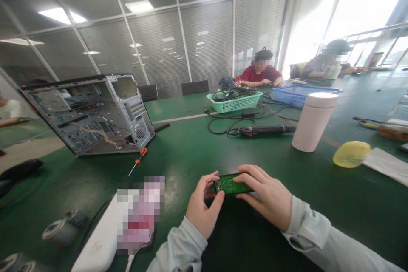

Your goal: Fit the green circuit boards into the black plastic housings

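Holding: a small green circuit board [230, 185] is gripped between both hands, low in the middle of the view, just above the green counter [191, 144]; whether it touches the counter cannot be told.
Left hand: the left hand [202, 206] is closed on the board's nine o'clock end, the thumb pressed against its edge.
Right hand: the right hand [266, 195] is closed on the three o'clock end, its fingers [251, 174] arched over the far edge.
Computer case: an open computer case [92, 112] is seen at ten o'clock from the board, well apart, tilted, with the side panel off and loose cables exposed.
Screwdriver: an orange-handled screwdriver [138, 159] is laid on the counter just beside the case, at eleven o'clock, untouched.
Powered driver: a black corded driver [267, 129] is laid at one o'clock, untouched.
Flask: a white flask [314, 121] is stood upright at two o'clock.
Baskets: a green basket [235, 102] of cables is set at twelve o'clock, a blue basket [299, 93] beyond it at one o'clock.
Other people: two seated people are seen at the far end, busy with their own things.
Progress: the board is judged free of any housing and fully in hand; both drivers are left idle, and nothing is being fitted to the board.
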Tool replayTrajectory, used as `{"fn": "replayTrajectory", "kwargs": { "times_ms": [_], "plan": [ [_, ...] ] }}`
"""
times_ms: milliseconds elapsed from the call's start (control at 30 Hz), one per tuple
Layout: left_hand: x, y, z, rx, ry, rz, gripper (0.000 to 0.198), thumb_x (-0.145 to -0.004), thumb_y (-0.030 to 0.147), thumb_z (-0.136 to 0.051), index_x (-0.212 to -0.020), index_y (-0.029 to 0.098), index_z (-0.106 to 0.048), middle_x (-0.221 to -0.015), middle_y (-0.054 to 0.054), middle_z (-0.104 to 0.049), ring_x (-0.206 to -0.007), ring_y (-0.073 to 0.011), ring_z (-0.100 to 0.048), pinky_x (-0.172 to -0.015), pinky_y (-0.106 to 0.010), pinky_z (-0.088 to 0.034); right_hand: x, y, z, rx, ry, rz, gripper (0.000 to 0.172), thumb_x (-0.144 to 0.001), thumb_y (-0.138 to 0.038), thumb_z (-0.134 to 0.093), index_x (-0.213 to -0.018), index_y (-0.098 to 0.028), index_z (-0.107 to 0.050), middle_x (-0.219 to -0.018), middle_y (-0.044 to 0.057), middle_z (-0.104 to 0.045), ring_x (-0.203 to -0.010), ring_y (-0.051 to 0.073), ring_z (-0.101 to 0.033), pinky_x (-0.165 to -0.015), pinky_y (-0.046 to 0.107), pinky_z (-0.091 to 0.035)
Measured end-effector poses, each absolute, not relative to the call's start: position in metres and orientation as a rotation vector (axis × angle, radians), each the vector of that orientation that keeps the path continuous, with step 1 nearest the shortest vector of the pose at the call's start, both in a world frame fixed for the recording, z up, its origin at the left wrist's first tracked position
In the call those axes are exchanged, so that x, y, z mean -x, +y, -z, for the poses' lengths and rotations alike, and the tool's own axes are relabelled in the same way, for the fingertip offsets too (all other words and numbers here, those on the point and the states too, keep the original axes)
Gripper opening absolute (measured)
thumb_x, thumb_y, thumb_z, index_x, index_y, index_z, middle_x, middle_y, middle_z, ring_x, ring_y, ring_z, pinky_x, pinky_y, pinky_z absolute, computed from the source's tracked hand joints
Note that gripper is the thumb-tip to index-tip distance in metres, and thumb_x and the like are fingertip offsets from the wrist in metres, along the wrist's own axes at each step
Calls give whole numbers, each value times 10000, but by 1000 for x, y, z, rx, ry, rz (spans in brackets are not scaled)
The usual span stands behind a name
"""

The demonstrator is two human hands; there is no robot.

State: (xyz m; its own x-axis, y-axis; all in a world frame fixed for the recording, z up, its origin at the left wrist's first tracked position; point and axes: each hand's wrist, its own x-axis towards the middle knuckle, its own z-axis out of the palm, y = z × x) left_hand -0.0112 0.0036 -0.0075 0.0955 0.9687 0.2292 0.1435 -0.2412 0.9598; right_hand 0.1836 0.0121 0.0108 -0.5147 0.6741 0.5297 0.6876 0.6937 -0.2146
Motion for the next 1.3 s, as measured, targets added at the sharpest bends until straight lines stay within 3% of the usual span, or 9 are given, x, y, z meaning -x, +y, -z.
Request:
{"fn": "replayTrajectory", "kwargs": {
  "times_ms": [233,333,433,633,800,900,1000,1067,1300],
  "plan": [
    [12,3,5,-1509,1150,-1235,304,-781,333,-604,-1051,196,-572,-1218,-94,-587,-1057,-221,-580,-853,-313,-483,-181,11,-12,1071,-2194,-276,167,-855,-228,-549,-1017,-203,-523,-1138,62,-470,-1040,196,-461,-880,350,-449],
    [13,3,9,-1438,1149,-1280,489,-816,455,-539,-1239,210,-506,-1195,-91,-591,-1052,-222,-566,-798,-292,-487,-175,12,-11,1163,-1735,-975,219,-811,-326,-599,-967,-181,-548,-994,49,-511,-880,159,-503,-806,285,-471],
    [15,4,13,-1355,1126,-1296,624,-856,532,-429,-1383,210,-343,-1183,-108,-583,-1031,-220,-565,-723,-281,-490,-167,14,-11,1228,-1237,-1606,339,-839,-465,-543,-948,-145,-518,-761,26,-501,-624,123,-507,-567,237,-481],
    [15,9,15,-1302,1125,-1287,584,-847,587,-387,-1255,182,-492,-1024,-105,-615,-936,-216,-558,-671,-285,-489,-165,15,-14,1262,-947,-2038,502,-988,-481,-184,-870,-97,-485,-726,43,-494,-487,52,-467,-492,176,-451],
    [14,8,12,-1285,1152,-1278,552,-836,573,-415,-1224,194,-517,-1076,-108,-618,-981,-230,-564,-679,-295,-498,-171,17,-9,1188,-1056,-1898,528,-781,-628,-578,-997,-163,-451,-825,26,-496,-651,110,-529,-537,234,-501],
    [14,7,10,-1330,1161,-1236,515,-812,526,-493,-1216,208,-523,-1144,-93,-609,-1028,-230,-571,-747,-305,-505,-176,16,-9,1117,-1316,-1643,554,-609,-441,-790,-997,-176,-497,-961,39,-496,-796,157,-526,-673,313,-523],
    [15,7,8,-1466,1144,-1212,448,-798,426,-568,-1189,211,-530,-1158,-87,-615,-1062,-227,-574,-828,-310,-491,-184,14,-15,1050,-1897,-957,306,-748,-231,-674,-1022,-178,-549,-1073,63,-480,-983,188,-476,-906,360,-431],
    [15,6,8,-1582,1139,-1201,432,-796,360,-593,-1194,218,-508,-1182,-90,-608,-1087,-230,-571,-842,-311,-487,-189,13,-19,1011,-2168,-499,274,-820,-174,-574,-1089,-199,-527,-1135,67,-459,-1046,199,-441,-928,380,-407],
    [14,3,5,-1745,1142,-1158,231,-783,262,-604,-1001,230,-538,-1222,-84,-609,-1086,-226,-584,-849,-331,-486,-196,15,-24,878,-2344,-172,323,-893,-183,-465,-1214,-190,-433,-1179,91,-452,-1110,216,-393,-938,382,-422]
  ]
}}
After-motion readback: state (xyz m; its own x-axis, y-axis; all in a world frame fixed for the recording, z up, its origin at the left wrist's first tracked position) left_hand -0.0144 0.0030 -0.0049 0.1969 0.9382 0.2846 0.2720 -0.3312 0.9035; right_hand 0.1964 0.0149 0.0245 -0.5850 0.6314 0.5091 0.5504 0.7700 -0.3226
